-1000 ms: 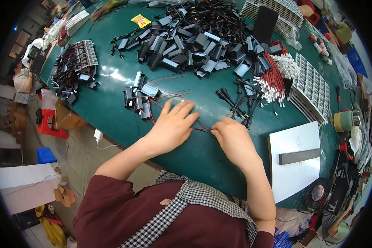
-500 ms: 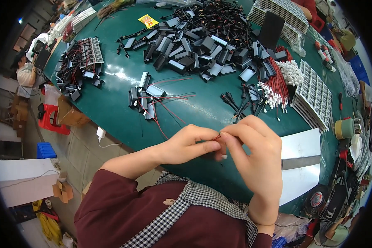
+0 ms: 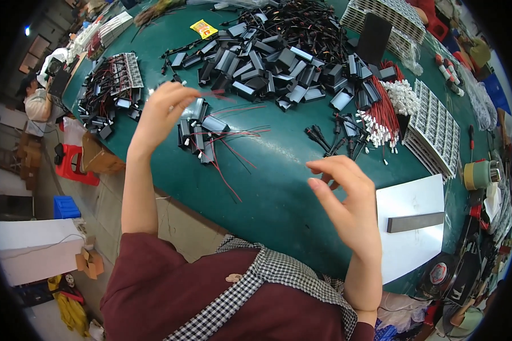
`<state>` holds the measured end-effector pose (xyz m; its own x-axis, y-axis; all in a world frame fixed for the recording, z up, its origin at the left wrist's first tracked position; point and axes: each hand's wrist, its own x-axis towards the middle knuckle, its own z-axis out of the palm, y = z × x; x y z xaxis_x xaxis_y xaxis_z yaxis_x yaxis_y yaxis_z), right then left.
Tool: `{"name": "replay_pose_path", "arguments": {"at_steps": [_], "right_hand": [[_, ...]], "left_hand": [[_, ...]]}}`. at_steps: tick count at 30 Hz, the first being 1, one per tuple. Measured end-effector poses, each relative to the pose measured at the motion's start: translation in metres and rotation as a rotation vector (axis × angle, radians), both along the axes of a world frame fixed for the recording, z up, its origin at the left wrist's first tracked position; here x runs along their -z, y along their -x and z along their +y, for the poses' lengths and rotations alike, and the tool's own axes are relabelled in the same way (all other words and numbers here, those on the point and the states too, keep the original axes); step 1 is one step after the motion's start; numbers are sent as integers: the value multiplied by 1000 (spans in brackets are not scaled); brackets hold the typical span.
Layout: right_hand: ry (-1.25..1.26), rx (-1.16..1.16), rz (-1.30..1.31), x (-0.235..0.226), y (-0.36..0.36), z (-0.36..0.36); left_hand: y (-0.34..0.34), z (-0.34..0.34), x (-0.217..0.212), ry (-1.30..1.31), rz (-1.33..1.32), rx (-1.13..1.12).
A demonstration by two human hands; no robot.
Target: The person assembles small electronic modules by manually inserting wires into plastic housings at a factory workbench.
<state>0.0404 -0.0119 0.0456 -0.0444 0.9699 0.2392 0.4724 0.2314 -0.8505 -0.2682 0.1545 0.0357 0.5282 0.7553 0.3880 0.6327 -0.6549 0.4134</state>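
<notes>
Left hand is up in the upper left of the frame, fingers pinched shut on a thin red wire above the small black parts on the green bench. Right hand hovers lower right, fingers loosely curled and open, holding nothing, near the white sheet.

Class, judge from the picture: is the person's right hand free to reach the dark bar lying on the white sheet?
Probably yes. The right hand is raised, seemingly empty, beside the white sheet, and nothing lies between it and the dark bar.
</notes>
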Motion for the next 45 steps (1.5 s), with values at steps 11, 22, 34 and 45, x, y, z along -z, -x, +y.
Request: {"name": "replay_pose_path", "arguments": {"at_steps": [11,22,34,45], "right_hand": [[-162,-52,-563,92,91,55],[-143,61,-809,95,60,46],[77,79,23,-2,17,19],[-73,-858,1173,-112,-33,-90]], "left_hand": [[-4,-4,52,228,-70,-90],[2,-5,48,336,-70,-53],[-8,-32,16,327,225,74],[-25,28,19,335,112,153]]}}
